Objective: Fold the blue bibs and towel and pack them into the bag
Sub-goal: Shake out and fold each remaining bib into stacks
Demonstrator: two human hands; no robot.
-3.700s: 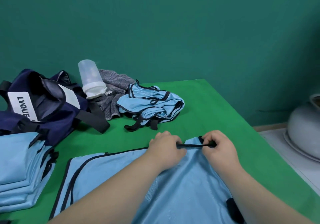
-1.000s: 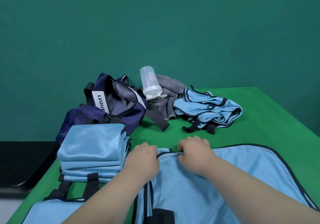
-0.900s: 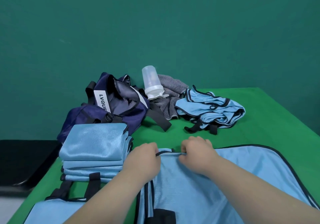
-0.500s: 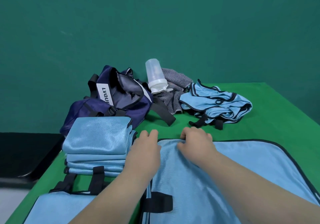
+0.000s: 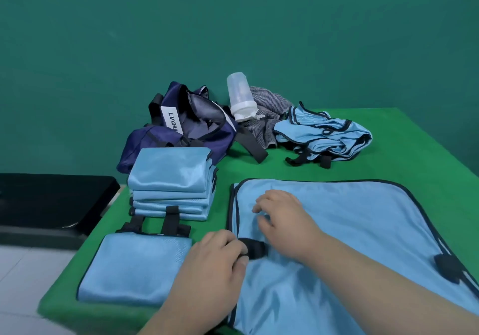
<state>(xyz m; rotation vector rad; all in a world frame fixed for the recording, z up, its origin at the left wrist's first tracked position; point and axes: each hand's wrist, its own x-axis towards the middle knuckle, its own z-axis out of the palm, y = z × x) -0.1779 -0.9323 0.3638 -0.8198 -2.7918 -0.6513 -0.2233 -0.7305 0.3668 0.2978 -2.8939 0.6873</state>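
Fingers (image 5: 233, 249) of the left hand (image 5: 215, 259) pinch the black strap (image 5: 255, 249), the right hand (image 5: 285, 218) lies loosely spread on the bib (image 5: 350, 231); tugging may bunch its slick cloth.

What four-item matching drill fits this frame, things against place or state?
Things
1. stack of folded light-blue bibs
2. navy fabric bag with white label
3. translucent plastic bottle with white cap
4. black strap of the flat light-blue bib

Places or states
A. tilted, cap end down, by the grey striped towel
B. pinched in the left hand
C. open-topped, behind the stack
D. squared up, left of the flat bib

Pairs: 1-D, 2-C, 3-A, 4-B
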